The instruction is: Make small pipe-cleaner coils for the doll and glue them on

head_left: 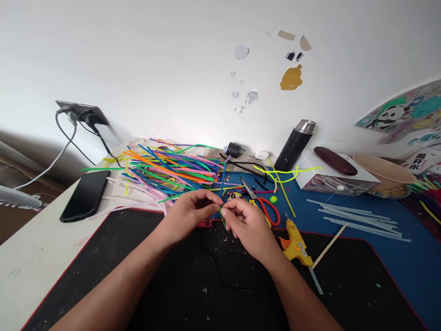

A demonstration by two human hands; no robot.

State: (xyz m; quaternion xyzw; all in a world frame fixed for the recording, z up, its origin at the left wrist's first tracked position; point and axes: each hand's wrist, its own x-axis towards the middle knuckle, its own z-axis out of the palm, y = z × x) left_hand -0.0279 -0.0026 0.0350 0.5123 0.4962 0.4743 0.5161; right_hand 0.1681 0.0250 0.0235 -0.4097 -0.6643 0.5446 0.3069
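My left hand (188, 214) and my right hand (246, 225) meet over the black mat (220, 294), fingertips almost touching. Both pinch a small green piece (221, 216) that looks like pipe cleaner, with part of it hanging below the fingers. A blue pipe cleaner (223, 177) stands up just behind the fingertips; whether it is joined to the green piece I cannot tell. Behind my hands lie scissors with red handles (269, 209) and a small colourful figure (236, 195). The bundle of coloured pipe cleaners (172, 165) spreads behind my left hand.
At the right are a yellow glue gun (296, 243), pale glue sticks (361, 218), and a wooden stick (329, 247). A dark bottle (294, 147), a white box (337, 177) and a bowl (382, 172) stand behind. The phone (85, 195) lies left.
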